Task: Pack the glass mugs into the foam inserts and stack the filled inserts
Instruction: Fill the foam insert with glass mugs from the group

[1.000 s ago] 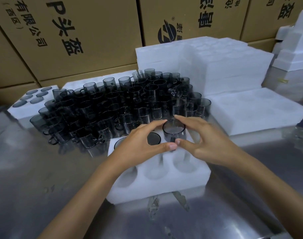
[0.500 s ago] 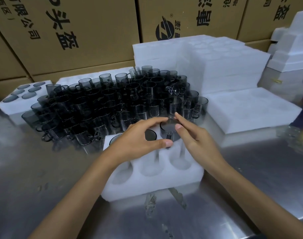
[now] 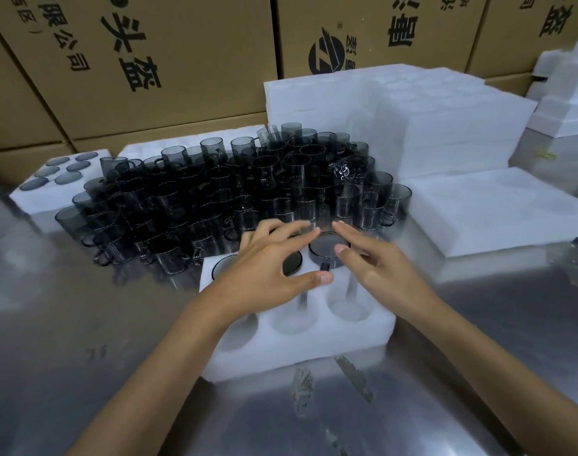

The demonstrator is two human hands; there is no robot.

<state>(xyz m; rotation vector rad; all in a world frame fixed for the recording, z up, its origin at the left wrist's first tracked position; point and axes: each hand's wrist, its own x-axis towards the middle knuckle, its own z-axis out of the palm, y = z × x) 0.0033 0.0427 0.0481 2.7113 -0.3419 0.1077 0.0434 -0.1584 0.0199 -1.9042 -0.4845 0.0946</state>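
**Q:** so where's the mug (image 3: 329,249) right now?

**A:** Sunk into the back right hole of the foam insert (image 3: 300,348) on the steel table (image 3: 83,340), with just its dark rim and a bit of the handle poking above the foam. Two more mugs sit in the other back holes, partly hidden under the left hand (image 3: 270,270). The three front holes have nothing in them.

**Q:** are the hands actually gripping it?

**A:** Doesn't look like it. Both are spread with fairly straight fingers. The left thumb lies on the foam right by the handle, and its fingers reach over toward the rim. The right hand (image 3: 376,263) lies over the mug's right side, one fingertip on the rim. Nothing is curled around the glass, so it's more touching or pressing than holding.

**Q:** what else is around?

**A:** A big crowd of loose mugs (image 3: 228,192) just behind the insert, a filled insert (image 3: 47,189) at far left, stacked foam (image 3: 429,126) at back right, and cardboard boxes (image 3: 142,60) behind it all.
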